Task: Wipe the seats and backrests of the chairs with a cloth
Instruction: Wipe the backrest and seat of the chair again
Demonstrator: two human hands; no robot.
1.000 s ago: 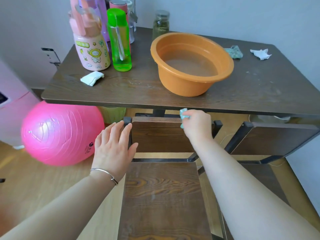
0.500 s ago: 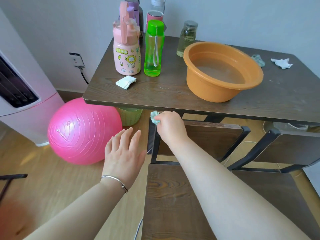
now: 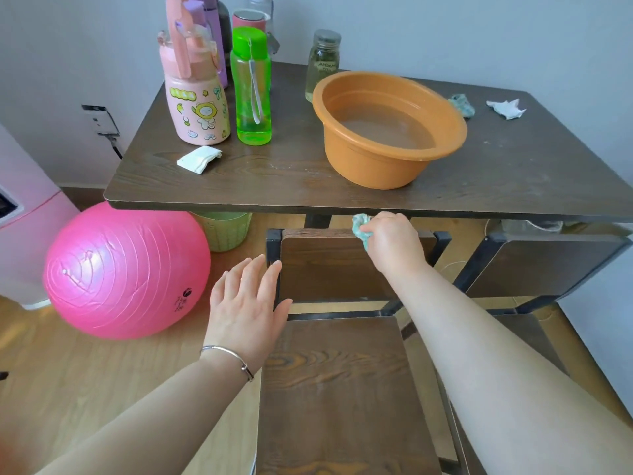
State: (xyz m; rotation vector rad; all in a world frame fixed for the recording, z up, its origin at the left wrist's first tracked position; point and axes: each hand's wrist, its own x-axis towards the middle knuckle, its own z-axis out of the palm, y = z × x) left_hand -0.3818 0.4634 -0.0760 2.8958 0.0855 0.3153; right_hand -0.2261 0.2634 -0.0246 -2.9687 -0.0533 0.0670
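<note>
- The right hand (image 3: pixel 392 243) is curled round a small crumpled teal cloth (image 3: pixel 360 225), pressing it on the top edge of the near chair's dark wooden backrest (image 3: pixel 322 269), right of its middle.
- That backrest runs left to right in its black metal frame; most of its length lies to the left of the cloth, so I'd expect the stroke to go that way, or down the panel's face.
- The left hand (image 3: pixel 246 303) hovers by the backrest's left post, fingers straight and spread, holding nothing; it is nearer that end but has no cloth.
- The matching dark wooden seat (image 3: pixel 339 389) lies below, between the two forearms.
- A second chair's backrest (image 3: pixel 548 265) stands off to the right.
- On the brown table (image 3: pixel 274 180) just beyond, a round orange plastic basin (image 3: pixel 370 166) holds cloudy water, near enough for a rinse.
</note>
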